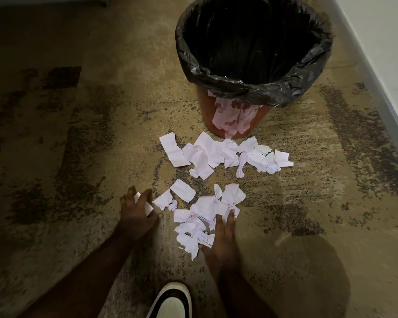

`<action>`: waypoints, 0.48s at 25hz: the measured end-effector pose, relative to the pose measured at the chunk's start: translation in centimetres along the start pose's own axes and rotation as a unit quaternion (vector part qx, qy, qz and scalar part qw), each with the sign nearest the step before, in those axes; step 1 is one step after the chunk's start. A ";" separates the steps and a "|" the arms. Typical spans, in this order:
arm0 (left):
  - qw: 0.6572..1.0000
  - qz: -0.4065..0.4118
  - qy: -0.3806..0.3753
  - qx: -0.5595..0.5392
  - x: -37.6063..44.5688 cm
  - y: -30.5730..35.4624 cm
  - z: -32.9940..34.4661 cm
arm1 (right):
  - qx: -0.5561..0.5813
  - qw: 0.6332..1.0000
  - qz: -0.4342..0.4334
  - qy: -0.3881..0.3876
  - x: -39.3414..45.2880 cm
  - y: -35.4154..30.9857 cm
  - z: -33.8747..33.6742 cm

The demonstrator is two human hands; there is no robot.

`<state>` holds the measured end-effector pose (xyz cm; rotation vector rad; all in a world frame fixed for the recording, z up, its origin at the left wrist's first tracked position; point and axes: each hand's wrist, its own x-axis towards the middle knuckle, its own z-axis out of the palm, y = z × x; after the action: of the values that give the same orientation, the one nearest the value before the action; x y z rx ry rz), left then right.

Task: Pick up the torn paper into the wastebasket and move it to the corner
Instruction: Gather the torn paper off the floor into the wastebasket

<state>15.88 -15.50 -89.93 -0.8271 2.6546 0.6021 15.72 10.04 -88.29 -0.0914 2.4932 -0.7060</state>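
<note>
Torn paper (216, 177) scattered over the carpet (78, 145), just near of the wastebasket (253, 53). Left hand (137, 208) gripping one scrap, right hand (222, 235) flat, fingers together, pressing against the near pile.

The floor (78, 138) is covered by a tan carpet mottled with dark, worn-looking patches. Along the right edge a white wall (386, 42) is seen, met by a grey baseboard (377, 88) running diagonally. The room is dimly lit, and a rounded shadow (308, 271) is cast on the carpet at lower right.
</note>
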 end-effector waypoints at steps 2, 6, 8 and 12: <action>1.000 0.013 0.016 -0.022 -0.4 -0.8 0.0 | -0.012 1.000 0.003 -0.007 0.2 0.0 0.0; 0.998 0.050 0.032 -0.025 -0.4 -1.3 -0.6 | -0.033 0.999 0.015 -0.020 0.3 -0.2 -0.1; 0.998 0.062 0.024 0.001 0.2 -1.7 -0.9 | -0.040 0.999 0.011 -0.025 0.2 -0.2 -0.3; 0.999 0.044 0.015 -0.014 0.8 -0.5 -1.3 | -0.042 0.999 -0.003 -0.023 0.2 0.0 -0.4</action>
<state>15.38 -16.86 -89.28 -0.7359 2.7274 0.6544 15.35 10.14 -88.12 -0.1442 2.4790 -0.5935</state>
